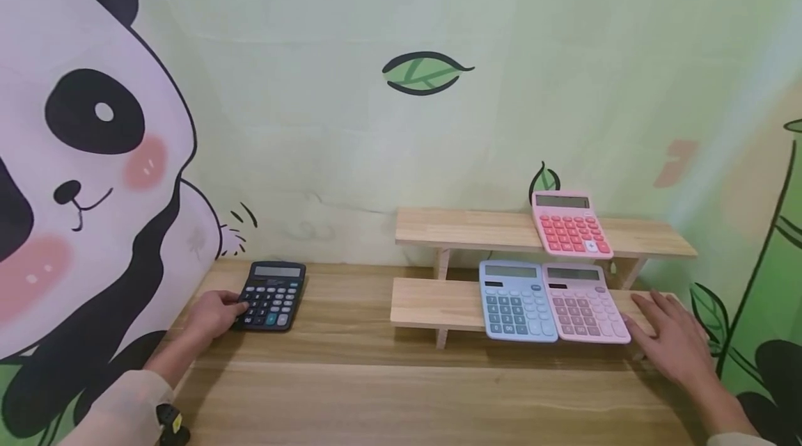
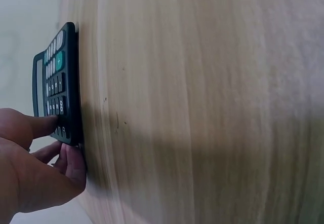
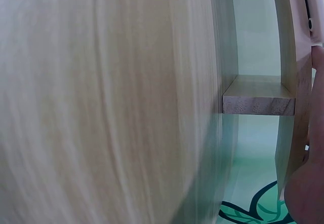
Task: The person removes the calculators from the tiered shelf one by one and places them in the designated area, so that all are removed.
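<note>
Black calculator [image 1: 271,296]—left fingers [image 2: 75,167] pinch it; right fingers [image 1: 659,311] spread on shelf [image 1: 432,300].

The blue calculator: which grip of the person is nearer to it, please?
Right. The right grip is to the right of the blue calculator, past the pale pink calculator; the left grip is farther off to its left, pinching the black calculator.

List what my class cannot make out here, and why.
Head view: part of the dark calculator, covered by the left hand.
Left wrist view: any reading on its screen, too slanted.
Head view: small print on the blue calculator, too tiny, blurred.
Right wrist view: much of the right hand, beyond the picture edge.
</note>
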Tool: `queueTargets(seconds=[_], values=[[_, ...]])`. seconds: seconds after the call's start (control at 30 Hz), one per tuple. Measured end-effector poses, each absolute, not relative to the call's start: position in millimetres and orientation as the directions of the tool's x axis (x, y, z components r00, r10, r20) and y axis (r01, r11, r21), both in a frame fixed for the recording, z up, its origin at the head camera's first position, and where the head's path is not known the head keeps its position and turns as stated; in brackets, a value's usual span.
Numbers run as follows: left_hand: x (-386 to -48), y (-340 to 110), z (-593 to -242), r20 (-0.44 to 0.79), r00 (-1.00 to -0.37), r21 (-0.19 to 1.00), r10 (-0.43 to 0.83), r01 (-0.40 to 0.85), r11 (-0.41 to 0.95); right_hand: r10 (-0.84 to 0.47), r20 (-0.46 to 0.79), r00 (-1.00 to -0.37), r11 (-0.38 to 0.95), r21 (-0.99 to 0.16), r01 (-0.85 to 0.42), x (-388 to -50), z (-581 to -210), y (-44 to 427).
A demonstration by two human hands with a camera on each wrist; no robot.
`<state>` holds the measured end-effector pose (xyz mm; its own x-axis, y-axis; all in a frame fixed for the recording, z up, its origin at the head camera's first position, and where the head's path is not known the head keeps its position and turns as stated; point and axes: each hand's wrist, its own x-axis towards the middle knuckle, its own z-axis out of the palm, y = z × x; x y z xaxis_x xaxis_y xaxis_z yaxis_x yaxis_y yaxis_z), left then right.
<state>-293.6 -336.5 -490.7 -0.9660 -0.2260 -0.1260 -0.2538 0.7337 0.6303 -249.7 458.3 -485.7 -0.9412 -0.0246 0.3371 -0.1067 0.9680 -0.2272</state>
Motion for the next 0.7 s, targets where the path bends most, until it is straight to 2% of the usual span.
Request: queueTargets(seconds=[0.37,0.6,0.7], values=[[-293.1,-337.8,-492.5,-0.101,-0.968,0.618,-0.228,-0.241,0.748,-0.03,0.36,-0.933,0.964,-0.235,-0.122,-248.9,-486.8,457.4],[-287.3,-344.1,-488.7,-0.134,-0.971,0.664,-0.199,-0.237,0.709,-0.035,0.359,-0.933,0.963,-0.238,-0.127,-250.3,-488.1,456.8],[-286.5,-342.4,-484.8,-0.113,-0.97,0.68,-0.214,-0.232,0.696,-0.033,0.362,-0.932,0.965,-0.231,-0.123,-249.2,-487.4,459.1]])
